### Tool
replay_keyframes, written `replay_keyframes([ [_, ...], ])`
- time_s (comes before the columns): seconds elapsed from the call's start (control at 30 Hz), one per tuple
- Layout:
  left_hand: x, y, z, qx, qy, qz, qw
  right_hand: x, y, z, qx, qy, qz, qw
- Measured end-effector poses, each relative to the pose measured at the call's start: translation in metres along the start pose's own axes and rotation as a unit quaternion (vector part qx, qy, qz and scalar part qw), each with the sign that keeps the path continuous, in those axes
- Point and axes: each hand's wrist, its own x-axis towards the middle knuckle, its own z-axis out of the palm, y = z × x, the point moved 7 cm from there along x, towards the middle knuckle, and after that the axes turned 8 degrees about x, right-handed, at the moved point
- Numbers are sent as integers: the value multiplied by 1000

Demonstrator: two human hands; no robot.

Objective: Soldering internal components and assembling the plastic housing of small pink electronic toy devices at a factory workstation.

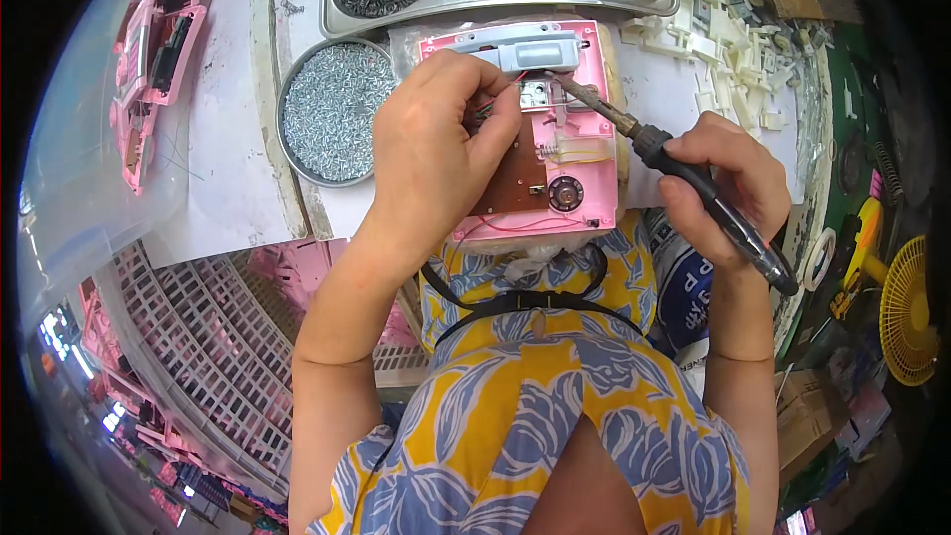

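A pink plastic housing [602, 206] lies open in front of me, with a brown circuit board [507, 181], a small round speaker [566, 194] and a grey-blue plastic piece [540, 55] in it. My left hand [436, 124] is over the housing's left side, finger and thumb pinched on a thin wire; a bit of red wire [522, 76] shows by the fingertips, which partly hide the board. In my right hand [728, 178] is a black-handled soldering iron [698, 183]. Its tip points to the upper middle of the housing, close to the left fingertips.
A round dish [287, 144] of small screws stands left of the housing. Beyond it is a steel tray [461, 5] of springs. White plastic parts [708, 54] are heaped at right. Pink housings [149, 50] lie far left, above a grey plastic basket [198, 327]. A yellow fan [908, 312] is at far right.
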Motion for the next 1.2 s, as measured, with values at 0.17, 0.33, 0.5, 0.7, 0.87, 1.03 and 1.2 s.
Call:
replay_keyframes([
  [0.17,-1,-2,-2,10,16,11,1000,6,-2,10,-4,-9,-27,1000],
  [0.33,-3,-3,-1,-8,27,18,999,8,-2,12,-14,-19,-22,999],
  [0.5,-3,-3,-1,-9,27,12,1000,11,-3,14,-25,-23,-20,999],
  [0.7,-3,-3,0,-5,26,0,1000,15,-12,18,-79,-56,-95,991],
  [0.87,-3,-3,0,7,27,-1,1000,13,-11,17,-87,-72,-127,985],
  [1.03,-1,-2,0,9,25,-4,1000,14,-8,8,-45,-61,-75,994],
  [1.2,-1,-1,0,22,30,0,999,16,-5,10,-53,-67,-48,995],
])
